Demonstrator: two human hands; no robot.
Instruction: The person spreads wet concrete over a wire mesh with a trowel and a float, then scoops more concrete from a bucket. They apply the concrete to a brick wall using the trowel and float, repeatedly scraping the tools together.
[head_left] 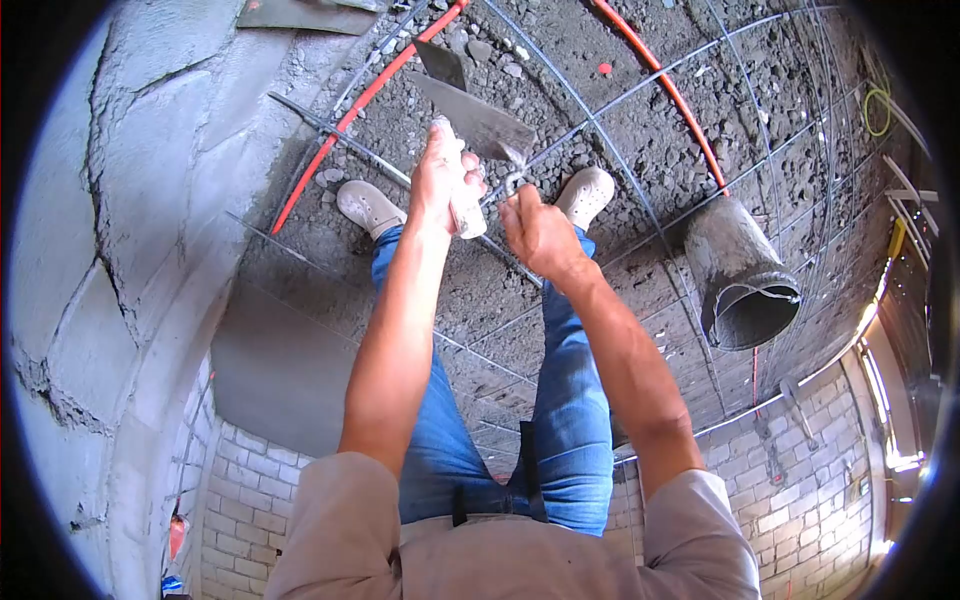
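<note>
My left hand (440, 185) is closed round a thick whitish handle (467, 215) that looks caked with mortar. In my right hand (545, 235) is a bricklayer's trowel, its fingers wrapped over the grip and hiding it. The trowel's grey metal blade (475, 115) points up and left, just beyond my left hand, its bent neck reaching back to my right fist. A darker flat metal plate (441, 64) shows behind the blade's far end; how it joins the whitish handle is hidden. Both hands are held close together above the gravelly ground, between my shoes.
Steel mesh bars (590, 118) cross the rubble, with orange conduits (375, 88) (665, 80) running over it. A wide grey pipe stub (735, 250) stands at right. A rough plastered wall (150, 180) rises at left; a metal sheet (305, 14) lies at the top. My shoes (368, 207) are among the bars.
</note>
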